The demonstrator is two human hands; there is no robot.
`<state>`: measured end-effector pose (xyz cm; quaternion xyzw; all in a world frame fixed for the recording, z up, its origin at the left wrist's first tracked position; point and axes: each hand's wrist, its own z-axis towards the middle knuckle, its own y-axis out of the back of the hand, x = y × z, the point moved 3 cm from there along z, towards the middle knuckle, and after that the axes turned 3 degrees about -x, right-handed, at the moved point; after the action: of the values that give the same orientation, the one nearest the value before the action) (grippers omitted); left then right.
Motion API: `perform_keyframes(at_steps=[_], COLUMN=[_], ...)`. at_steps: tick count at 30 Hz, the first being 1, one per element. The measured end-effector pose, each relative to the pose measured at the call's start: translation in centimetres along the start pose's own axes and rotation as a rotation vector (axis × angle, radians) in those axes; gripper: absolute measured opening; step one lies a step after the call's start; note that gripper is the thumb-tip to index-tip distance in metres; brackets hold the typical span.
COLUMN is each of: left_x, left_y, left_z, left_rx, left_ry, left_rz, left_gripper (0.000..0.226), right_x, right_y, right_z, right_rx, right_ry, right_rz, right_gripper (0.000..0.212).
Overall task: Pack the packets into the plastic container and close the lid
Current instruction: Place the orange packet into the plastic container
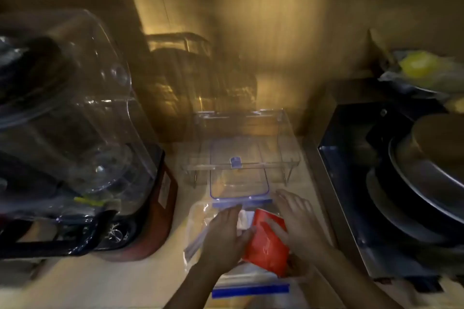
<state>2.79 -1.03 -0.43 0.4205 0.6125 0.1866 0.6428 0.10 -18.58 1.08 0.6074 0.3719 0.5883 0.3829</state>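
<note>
A clear plastic container with blue rims (251, 288) sits on the counter right below me. A red packet (268, 246) stands tilted inside it, with a white packet (244, 219) behind it. My left hand (223, 238) lies on the packets at the left, fingers pressed against the red packet's left edge. My right hand (298, 223) rests on the red packet's right side, fingers spread. The clear lid with a blue seal and blue latch (238, 178) lies flat just beyond the container. A clear plastic bag (198, 233) sits at the container's left.
A blender with a clear cover and red base (82, 153) crowds the left. A clear rack (241, 143) stands behind the lid. A dark stove with stacked pans (411, 183) fills the right. A dish rack (195, 78) stands at the back wall.
</note>
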Motion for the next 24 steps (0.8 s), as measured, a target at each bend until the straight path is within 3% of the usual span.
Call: perform_keyframes(at_steps=[4,7,15,19,24], left_x=[0.2,0.1,-0.2,0.0,0.0], left_y=[-2.5,-3.9,-5.8,-4.7,-1.9], left_z=[-0.4,-0.2,0.2,0.3,0.4], left_rx=[0.237,0.376,0.350,0.375,0.344], left_ry=[0.014,0.057,0.251,0.427,0.423], left_rz=[-0.094,-0.297,-0.356,-0.527,-0.760], left_gripper=[0.062,0.068,0.090,0.065,0.045], right_x=[-0.6,-0.8,-0.5,-0.5,-0.1], right_y=[-1.4,-2.5,-2.8,-2.0,-0.1], right_z=[-0.2,-0.4,-0.1,0.4,1.3], right_rx=[0.112,0.188,0.253,0.266,0.216], right_ry=[0.013,0.010,-0.045,-0.075,-0.088], right_rz=[0.011,-0.004,0.005,0.198,0.438], right_gripper=[0.061,0.067,0.076,0.070,0.048])
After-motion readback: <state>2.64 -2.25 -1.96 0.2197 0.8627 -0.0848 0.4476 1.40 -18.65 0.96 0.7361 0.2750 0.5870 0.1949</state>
